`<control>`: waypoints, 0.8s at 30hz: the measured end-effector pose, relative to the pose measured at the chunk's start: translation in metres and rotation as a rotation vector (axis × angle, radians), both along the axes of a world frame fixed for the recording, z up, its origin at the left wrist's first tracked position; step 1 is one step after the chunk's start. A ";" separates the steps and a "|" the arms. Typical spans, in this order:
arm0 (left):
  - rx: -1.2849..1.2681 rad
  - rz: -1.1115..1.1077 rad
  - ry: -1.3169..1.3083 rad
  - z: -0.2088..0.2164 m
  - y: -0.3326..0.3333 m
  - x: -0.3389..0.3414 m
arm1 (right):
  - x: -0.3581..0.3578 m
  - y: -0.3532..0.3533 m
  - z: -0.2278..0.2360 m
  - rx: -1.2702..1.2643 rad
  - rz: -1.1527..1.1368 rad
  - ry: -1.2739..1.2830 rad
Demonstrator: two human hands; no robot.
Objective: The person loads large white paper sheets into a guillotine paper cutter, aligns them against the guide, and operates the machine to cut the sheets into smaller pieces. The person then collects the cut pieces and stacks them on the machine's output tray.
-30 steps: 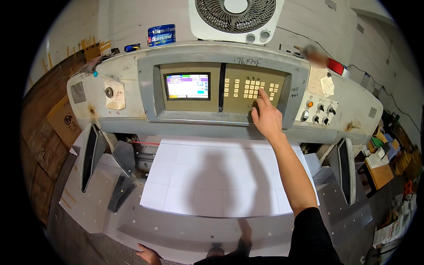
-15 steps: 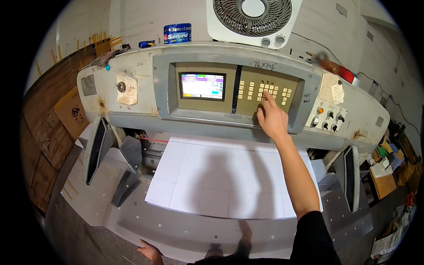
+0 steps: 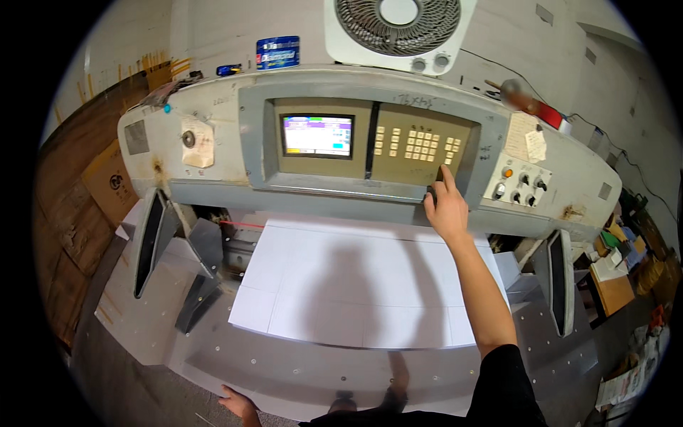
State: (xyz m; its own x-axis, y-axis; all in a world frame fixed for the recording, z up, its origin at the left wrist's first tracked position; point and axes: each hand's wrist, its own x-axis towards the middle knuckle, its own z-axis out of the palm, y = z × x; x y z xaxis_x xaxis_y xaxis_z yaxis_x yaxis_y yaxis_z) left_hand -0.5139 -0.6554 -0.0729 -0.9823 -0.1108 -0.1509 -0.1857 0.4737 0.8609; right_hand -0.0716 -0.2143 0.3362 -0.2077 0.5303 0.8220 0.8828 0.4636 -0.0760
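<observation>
My right hand (image 3: 448, 206) reaches up to the keypad (image 3: 421, 146) of a large grey paper-cutting machine. Its index finger is stretched out to the lower right keys; the other fingers are loosely bent and hold nothing. Left of the keypad, a screen (image 3: 317, 136) is lit. Below my right forearm a stack of large white sheets (image 3: 341, 285), marked with thin lines, lies on the metal table (image 3: 284, 377), its far edge under the machine's front. My left hand (image 3: 237, 404) rests at the table's near left edge, fingers partly visible and apart.
Upright side guards (image 3: 151, 245) flank the sheets. Knobs and an orange lamp sit on a switch panel (image 3: 518, 186) at right. A white fan (image 3: 398, 35) and a blue tin (image 3: 278, 53) stand on top of the machine. A small wooden table (image 3: 613, 290) is at far right.
My right hand has moved from the middle number keys to the lower right of the keypad. My left hand stays at the table edge. The whole view has shifted slightly.
</observation>
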 end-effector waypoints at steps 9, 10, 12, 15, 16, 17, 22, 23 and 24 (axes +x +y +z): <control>-0.007 -0.017 0.013 -0.002 -0.001 -0.005 | 0.005 -0.013 0.020 -0.227 -0.112 -0.047; -0.001 -0.028 0.016 -0.003 0.000 -0.004 | 0.009 -0.016 0.022 -0.240 -0.103 -0.063; -0.045 -0.015 0.032 -0.006 0.001 -0.003 | 0.018 -0.020 -0.001 -0.063 0.045 0.003; -0.016 0.039 0.102 -0.013 -0.022 -0.021 | -0.005 -0.082 -0.065 -0.257 0.149 0.264; 0.017 0.041 0.118 -0.019 -0.023 -0.018 | -0.002 -0.108 -0.103 -0.331 0.221 0.388; -0.019 0.052 0.081 -0.023 -0.023 -0.012 | 0.000 -0.140 -0.137 -0.401 0.255 0.416; -0.175 0.021 -0.077 0.032 0.003 0.013 | 0.076 -0.301 -0.305 -0.645 -0.055 0.689; -0.181 0.023 -0.067 0.027 0.001 0.007 | 0.103 -0.330 -0.352 -0.502 -0.196 0.746; -0.183 0.054 -0.052 0.019 -0.004 0.002 | 0.141 -0.368 -0.391 -0.505 -0.394 0.801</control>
